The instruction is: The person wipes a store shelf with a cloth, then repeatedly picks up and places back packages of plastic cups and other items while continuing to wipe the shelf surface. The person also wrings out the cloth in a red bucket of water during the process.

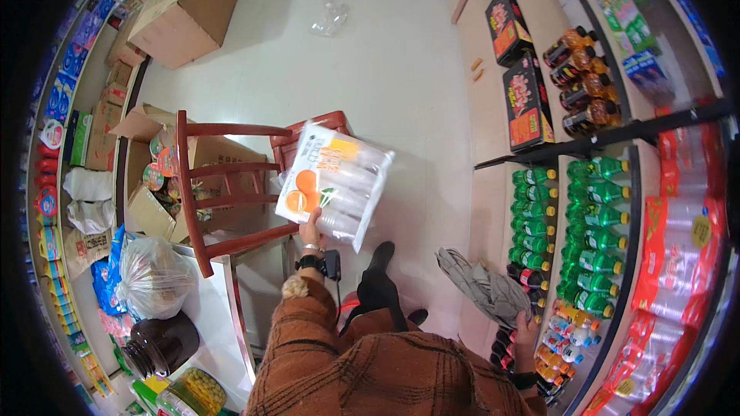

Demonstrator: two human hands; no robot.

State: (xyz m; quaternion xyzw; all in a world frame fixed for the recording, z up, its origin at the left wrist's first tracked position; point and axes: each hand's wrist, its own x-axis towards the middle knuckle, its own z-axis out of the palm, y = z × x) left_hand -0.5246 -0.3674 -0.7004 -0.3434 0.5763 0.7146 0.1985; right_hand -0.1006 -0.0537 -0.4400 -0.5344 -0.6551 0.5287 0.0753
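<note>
My left hand [311, 232] grips the lower edge of a clear and white plastic package [335, 185] printed with oranges, with what look like stacked clear cups inside. The package is held up in front of a red wooden chair [231, 170]. At the lower right, my right hand [525, 329] holds a bunched grey cloth [488, 289] by its near end, beside the shelf of drink bottles. The fingers of my right hand are partly hidden by the cloth.
Right shelves hold green bottles [595, 231], amber bottles [584, 84], black boxes [523, 101] and red-wrapped cup packs [670, 260]. A cardboard box [185, 11] stands upper left. On the white counter [217, 306] sit a tied plastic bag [153, 277] and jars. Clear plastic [329, 18] lies on the floor.
</note>
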